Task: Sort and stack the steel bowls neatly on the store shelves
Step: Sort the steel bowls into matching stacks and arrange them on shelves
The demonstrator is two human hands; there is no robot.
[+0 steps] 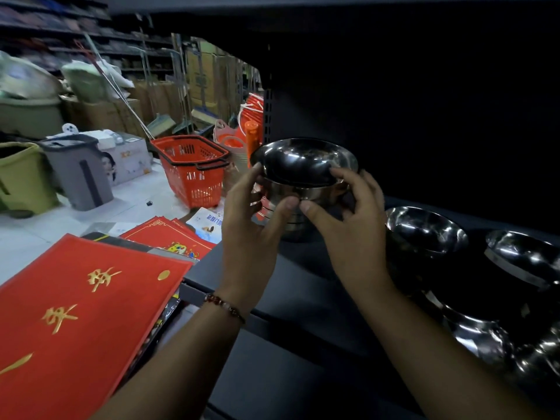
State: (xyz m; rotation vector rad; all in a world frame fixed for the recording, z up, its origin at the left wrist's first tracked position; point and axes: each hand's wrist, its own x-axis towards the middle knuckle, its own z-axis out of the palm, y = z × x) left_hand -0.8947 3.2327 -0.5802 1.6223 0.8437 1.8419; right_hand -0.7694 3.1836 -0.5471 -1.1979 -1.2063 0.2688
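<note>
A stack of steel bowls (298, 219) stands on the dark shelf (291, 292) near its left end. Its top bowl (303, 162) sits tilted on the pile. My left hand (254, 213) touches the left rim of that top bowl with its fingertips, thumb against the stack's side. My right hand (348, 219) holds the right rim the same way. Further right on the shelf sit more steel bowls: one (424, 228) next to my right hand, a stacked pair (524, 259) at the edge, and others (485, 338) lower down.
Left of the shelf lie red mats with gold characters (81, 298). A red shopping basket (194, 168) stands on the white floor, with bins (75, 171) and boxes behind it. The shelf above leaves the bay dark.
</note>
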